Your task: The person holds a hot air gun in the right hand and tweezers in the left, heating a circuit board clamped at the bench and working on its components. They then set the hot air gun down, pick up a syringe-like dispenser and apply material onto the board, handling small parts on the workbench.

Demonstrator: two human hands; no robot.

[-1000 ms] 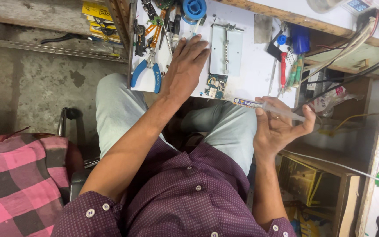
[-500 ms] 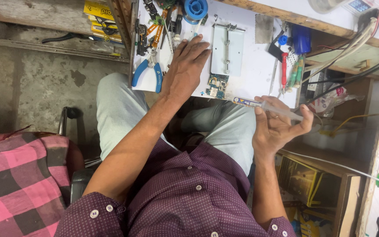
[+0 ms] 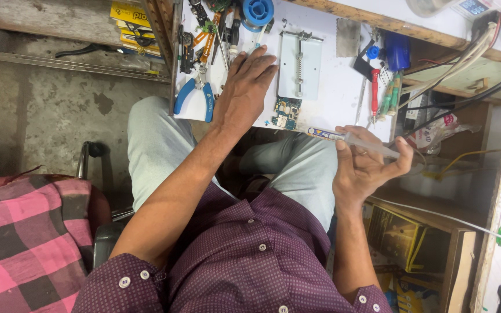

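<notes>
My left hand (image 3: 243, 88) lies flat, fingers spread, on the white work table (image 3: 343, 87), just left of a small green circuit board (image 3: 286, 113) at the table's near edge. A grey metal board holder (image 3: 300, 64) lies beyond the board. My right hand (image 3: 366, 169) is off the table's front edge, closed on a clear syringe-like tube (image 3: 355, 139). The tube's labelled tip points left toward the circuit board and stops a short way from it.
Blue-handled pliers (image 3: 195, 98) and several small tools lie left of my left hand. A red screwdriver (image 3: 374, 93) and green-handled tools (image 3: 392, 95) lie at the right, with cables (image 3: 465, 64) beyond. A pink checked cloth (image 3: 24, 232) covers a seat at lower left.
</notes>
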